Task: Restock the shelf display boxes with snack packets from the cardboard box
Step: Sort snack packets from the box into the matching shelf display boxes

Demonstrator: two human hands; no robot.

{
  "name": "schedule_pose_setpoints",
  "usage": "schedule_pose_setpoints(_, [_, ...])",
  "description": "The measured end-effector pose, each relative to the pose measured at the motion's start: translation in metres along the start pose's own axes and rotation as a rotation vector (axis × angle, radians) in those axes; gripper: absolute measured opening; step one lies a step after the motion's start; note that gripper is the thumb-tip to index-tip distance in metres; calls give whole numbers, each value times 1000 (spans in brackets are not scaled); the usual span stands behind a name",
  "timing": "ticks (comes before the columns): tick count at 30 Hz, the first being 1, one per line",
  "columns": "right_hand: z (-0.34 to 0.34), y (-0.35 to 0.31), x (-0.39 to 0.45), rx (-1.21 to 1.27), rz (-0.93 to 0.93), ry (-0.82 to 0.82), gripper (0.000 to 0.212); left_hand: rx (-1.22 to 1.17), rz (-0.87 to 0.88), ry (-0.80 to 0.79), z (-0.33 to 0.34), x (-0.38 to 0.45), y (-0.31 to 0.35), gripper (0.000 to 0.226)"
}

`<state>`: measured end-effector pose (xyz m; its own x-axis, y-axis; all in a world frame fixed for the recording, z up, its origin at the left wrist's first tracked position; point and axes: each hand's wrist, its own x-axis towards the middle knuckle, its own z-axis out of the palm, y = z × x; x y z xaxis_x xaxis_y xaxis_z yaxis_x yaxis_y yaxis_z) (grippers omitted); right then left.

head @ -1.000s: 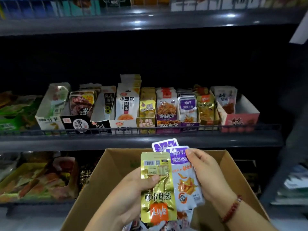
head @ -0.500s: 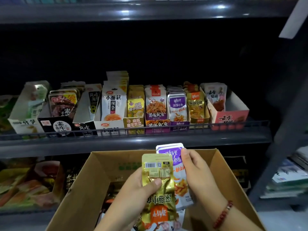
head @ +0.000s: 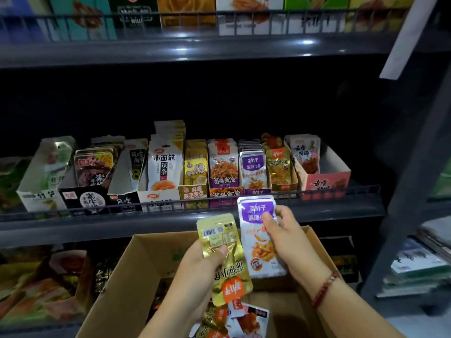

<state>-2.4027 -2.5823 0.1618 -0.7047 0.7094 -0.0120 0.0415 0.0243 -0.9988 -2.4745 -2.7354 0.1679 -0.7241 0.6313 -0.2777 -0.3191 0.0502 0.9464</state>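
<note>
My left hand point(head: 197, 267) grips a gold snack packet point(head: 225, 259), held upside down with its back and barcode showing. Just to its right, my right hand point(head: 284, 236) pinches a small stack of white-and-purple packets point(head: 256, 230) upright. Both hands hover over the open cardboard box point(head: 136, 272), where more loose packets point(head: 234, 318) lie at the bottom. On the middle shelf stands a row of display boxes; the purple packet box point(head: 252, 172) and the gold packet box point(head: 278, 167) sit side by side right above my hands.
A wire rail point(head: 170, 203) runs along the middle shelf's front edge. A pink display box point(head: 324, 181), mostly hollow, stands at the row's right end. The shelf above point(head: 195, 50) carries tall boxes. The lower shelf left holds bagged snacks point(head: 36, 289). A dark upright post point(head: 410, 191) rises on the right.
The two packets have separated: my right hand lifted the purple stack up and right toward the shelf rail, while my left hand kept the gold packet. The view tilted upward.
</note>
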Motion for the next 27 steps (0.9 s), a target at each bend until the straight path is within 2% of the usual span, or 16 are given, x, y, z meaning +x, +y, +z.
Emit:
schedule_pose_setpoints(5, [-7,-20,33,-28,-47,103,17,-7,44,65,3,14,11,18])
schedule_pose_setpoints(8, [-10,-36,62,-74,-162,168,18,-75,47,90,0,26,16,16])
schedule_pose_setpoints(12, [-8,-51,104,-164,-282,252,31,-126,47,87,-6,40,21,15])
schedule_pose_setpoints(18, [0,-56,157,-203,-418,177,38,-157,15,64,-11,52,19,15])
schedule_pose_setpoints(21, [1,-45,167,-251,-393,100,31,-174,8,63,-11,53,19,14])
schedule_pose_setpoints(25, [-3,-29,173,-225,-229,54,23,-187,8,49,-9,52,20,14])
schedule_pose_setpoints(27, [-5,-25,170,-245,-242,70,33,-184,7,39,-8,51,20,15])
